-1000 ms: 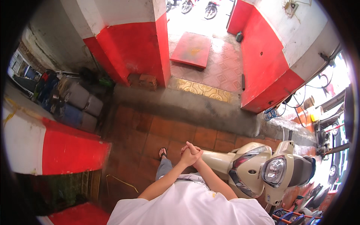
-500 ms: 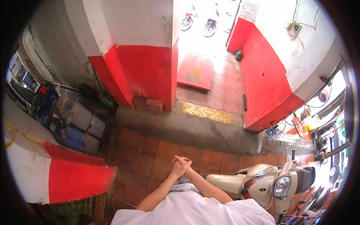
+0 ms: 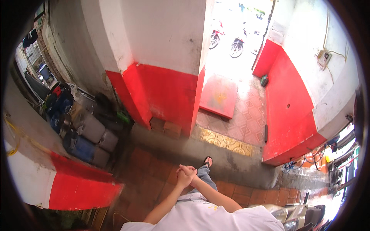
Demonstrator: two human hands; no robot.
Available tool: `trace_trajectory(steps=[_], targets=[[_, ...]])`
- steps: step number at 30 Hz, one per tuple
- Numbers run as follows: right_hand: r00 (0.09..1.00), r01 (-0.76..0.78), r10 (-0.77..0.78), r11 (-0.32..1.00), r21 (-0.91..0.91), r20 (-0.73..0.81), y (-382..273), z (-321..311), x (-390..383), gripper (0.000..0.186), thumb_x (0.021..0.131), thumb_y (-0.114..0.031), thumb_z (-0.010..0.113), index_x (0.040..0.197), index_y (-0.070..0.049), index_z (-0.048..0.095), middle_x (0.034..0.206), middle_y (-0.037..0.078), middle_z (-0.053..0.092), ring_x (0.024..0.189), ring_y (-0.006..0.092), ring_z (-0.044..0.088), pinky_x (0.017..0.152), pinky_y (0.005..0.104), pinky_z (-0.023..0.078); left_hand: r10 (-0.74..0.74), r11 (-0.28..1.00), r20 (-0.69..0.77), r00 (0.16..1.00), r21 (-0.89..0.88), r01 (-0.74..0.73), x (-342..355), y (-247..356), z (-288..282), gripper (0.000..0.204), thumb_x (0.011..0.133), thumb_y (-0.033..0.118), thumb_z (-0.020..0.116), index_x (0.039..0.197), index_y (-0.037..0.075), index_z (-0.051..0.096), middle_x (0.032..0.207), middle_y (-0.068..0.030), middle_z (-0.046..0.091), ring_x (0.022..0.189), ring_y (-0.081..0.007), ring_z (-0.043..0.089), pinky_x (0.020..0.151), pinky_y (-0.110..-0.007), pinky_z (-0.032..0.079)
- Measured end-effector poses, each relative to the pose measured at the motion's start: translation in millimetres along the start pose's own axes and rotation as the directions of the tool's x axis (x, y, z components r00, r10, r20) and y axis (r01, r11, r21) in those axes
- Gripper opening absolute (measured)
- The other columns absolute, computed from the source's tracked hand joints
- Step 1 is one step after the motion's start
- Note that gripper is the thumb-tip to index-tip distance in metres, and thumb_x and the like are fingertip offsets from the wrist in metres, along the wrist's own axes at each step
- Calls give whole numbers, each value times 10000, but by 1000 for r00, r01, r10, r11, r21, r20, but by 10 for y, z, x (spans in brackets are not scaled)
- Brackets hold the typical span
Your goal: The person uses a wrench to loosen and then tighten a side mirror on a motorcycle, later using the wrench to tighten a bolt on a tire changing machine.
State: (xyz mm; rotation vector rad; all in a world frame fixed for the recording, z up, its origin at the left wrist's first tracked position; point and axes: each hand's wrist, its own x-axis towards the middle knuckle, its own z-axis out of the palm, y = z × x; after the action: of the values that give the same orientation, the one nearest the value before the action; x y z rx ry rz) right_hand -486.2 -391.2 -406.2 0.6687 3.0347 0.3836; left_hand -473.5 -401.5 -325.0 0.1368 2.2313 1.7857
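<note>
My left hand [image 3: 185, 178] and my right hand [image 3: 192, 171] are clasped together at the lower middle, fingers interlaced and wrapped round each other, in front of my white shirt [image 3: 212, 219]. Beyond them one foot in a dark flip-flop [image 3: 207, 161] shows below a grey trouser leg [image 3: 210, 183], on the concrete strip [image 3: 235, 161] along a doorway.
A red slab [image 3: 217, 98] lies in the doorway between red-and-white walls [image 3: 167, 88], motorbikes [image 3: 236, 49] outside. Jerrycans [image 3: 90, 129] stand left; a low red-and-white wall [image 3: 83, 194] is at lower left. A cream scooter [image 3: 293, 215] stands lower right, orange tiles [image 3: 246, 192] before it.
The view has tilted up and turned, so the doorway sits lower and further right and the scooter mostly leaves the bottom right. A foot has stepped forward. My hands stay clasped.
</note>
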Motion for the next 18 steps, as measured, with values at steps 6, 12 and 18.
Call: trace_trajectory(steps=[6, 12, 18], targets=[[597, -763, -766, -451, 463, 237, 1106, 736, 1648, 456, 990, -459, 531, 811, -49, 621, 747, 134, 614, 729, 282, 633, 686, 420, 522, 25, 999, 32, 999, 46, -26, 1285, 326, 823, 319, 862, 352, 705, 960, 49, 725, 935, -115, 723, 903, -264, 692, 828, -382, 527], [624, -743, -740, -463, 483, 251, 1979, 818, 3228, 428, 998, -431, 530, 845, -48, 645, 816, 130, 645, 808, 282, 645, 756, 413, 524, -24, 980, 21, 999, 197, 19, 2667, 878, 1820, 322, 871, 371, 703, 1013, 86, 749, 953, -87, 728, 920, -219, 698, 827, -357, 539], [672, -737, -703, -600, 312, 233, 2416, 1322, 4129, 414, 1002, -409, 530, 876, -38, 662, 881, 124, 674, 876, 279, 654, 826, 398, 520, -17, 958, 128, 992, 286, -21, 3509, 1155, 2520, 318, 834, 406, 726, 977, 126, 764, 932, -91, 741, 910, -242, 710, 834, -370, 538]])
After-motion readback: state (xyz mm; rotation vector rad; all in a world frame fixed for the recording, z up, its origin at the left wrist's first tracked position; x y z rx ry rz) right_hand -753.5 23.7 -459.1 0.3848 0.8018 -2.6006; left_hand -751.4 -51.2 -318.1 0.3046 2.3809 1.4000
